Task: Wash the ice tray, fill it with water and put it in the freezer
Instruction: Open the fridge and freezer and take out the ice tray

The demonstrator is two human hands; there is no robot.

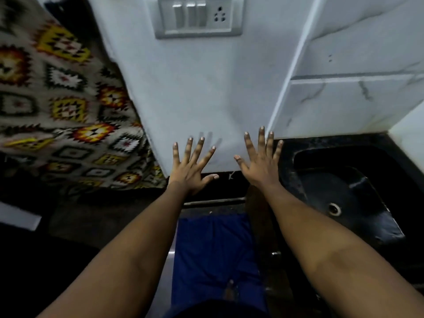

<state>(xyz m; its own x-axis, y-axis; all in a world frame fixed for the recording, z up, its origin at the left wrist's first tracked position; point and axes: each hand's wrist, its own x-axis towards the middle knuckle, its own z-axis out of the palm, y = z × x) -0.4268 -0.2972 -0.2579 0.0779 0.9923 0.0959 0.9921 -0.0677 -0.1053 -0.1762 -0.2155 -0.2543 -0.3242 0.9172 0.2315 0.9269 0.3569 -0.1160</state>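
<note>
hanging cloth (pixel 64 99): grey, with diamond motifs in yellow, red, black and white
wall (pixel 195 88): plain pale white
switch plate (pixel 199 18): light grey
wall tiles (pixel 344 102): white marble, grey veins
sink (pixel 339 191): black
garment (pixel 213 249): deep blue

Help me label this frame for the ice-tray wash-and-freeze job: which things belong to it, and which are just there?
For the job: left hand and right hand, both spread open and empty; black sink. No ice tray or freezer shows.
Just there: patterned cloth, switch panel, marble tiles.
</note>
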